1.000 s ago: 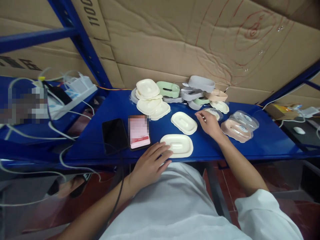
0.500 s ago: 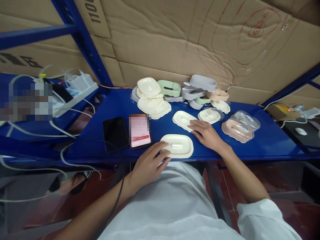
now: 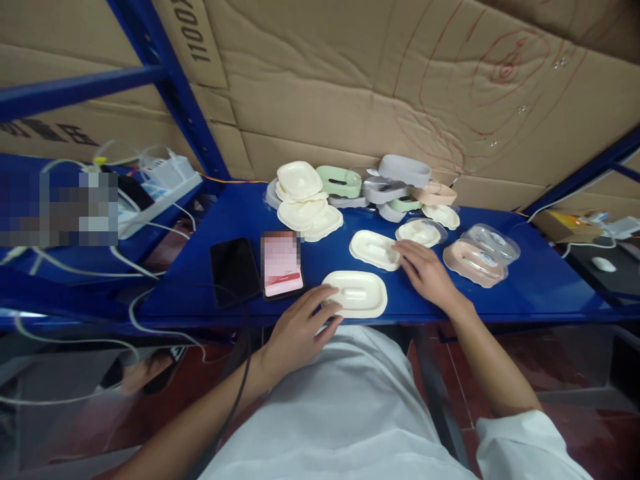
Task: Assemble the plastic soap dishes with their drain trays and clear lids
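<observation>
Loosely open, both hands (image 3: 300,327) (image 3: 427,273) touch oval cream plastic trays (image 3: 361,305) (image 3: 373,250); a careless sideways nudge could knock them together.

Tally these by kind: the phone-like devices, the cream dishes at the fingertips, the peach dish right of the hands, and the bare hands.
Phone-like devices, dark one and lit one: 2
Cream dishes, near one and farther one: 2
Peach dish: 1
Bare hands, left hand and right hand: 2
Total: 7
</observation>
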The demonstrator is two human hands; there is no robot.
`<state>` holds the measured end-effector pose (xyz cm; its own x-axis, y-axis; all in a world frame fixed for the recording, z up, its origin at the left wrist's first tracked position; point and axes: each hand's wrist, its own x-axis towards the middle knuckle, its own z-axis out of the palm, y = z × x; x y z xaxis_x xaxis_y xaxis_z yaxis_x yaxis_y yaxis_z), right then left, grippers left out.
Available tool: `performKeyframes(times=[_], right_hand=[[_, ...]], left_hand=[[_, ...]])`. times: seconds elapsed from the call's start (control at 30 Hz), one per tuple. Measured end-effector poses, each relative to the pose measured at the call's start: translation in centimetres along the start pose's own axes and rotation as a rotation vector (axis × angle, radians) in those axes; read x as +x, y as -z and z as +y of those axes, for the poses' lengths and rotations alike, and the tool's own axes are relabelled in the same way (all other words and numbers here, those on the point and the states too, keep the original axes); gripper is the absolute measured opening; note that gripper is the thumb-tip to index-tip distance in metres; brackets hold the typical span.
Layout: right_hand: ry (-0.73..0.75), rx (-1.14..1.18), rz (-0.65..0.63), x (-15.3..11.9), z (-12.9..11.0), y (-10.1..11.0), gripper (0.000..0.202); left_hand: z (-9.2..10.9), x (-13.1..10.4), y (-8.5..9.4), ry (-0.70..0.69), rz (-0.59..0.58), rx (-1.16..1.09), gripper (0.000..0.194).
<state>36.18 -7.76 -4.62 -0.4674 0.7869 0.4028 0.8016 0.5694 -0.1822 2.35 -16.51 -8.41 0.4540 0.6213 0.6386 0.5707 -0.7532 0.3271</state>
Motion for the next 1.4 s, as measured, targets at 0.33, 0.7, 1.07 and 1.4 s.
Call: performKeyframes(times=[0.33,0.7,1.07,1.4], right_hand=[[-0.215,-0.277,-0.079,1.2,4.8,1.9,0.059],[-0.144,-0.126,-0.096,1.7,6.7,2.2,0.061],[-0.126,0.052,0.025,2.5,5.4,2.3,0.065],[0.193,0.059,-0.150,-0.8,-9.3,0.5,0.064]], left_hand=[[0.1,0.1,0.2,0.004,-0.013,-0.003,0.010],[0.1,0.3,0.3,-0.002,-0.010,0.004,0.008],[0.2,0.2,0.3,0.006,-0.014,0.011,0.011],[0.2,-0.4,0.0,0.145,0.002,-0.022,0.056]])
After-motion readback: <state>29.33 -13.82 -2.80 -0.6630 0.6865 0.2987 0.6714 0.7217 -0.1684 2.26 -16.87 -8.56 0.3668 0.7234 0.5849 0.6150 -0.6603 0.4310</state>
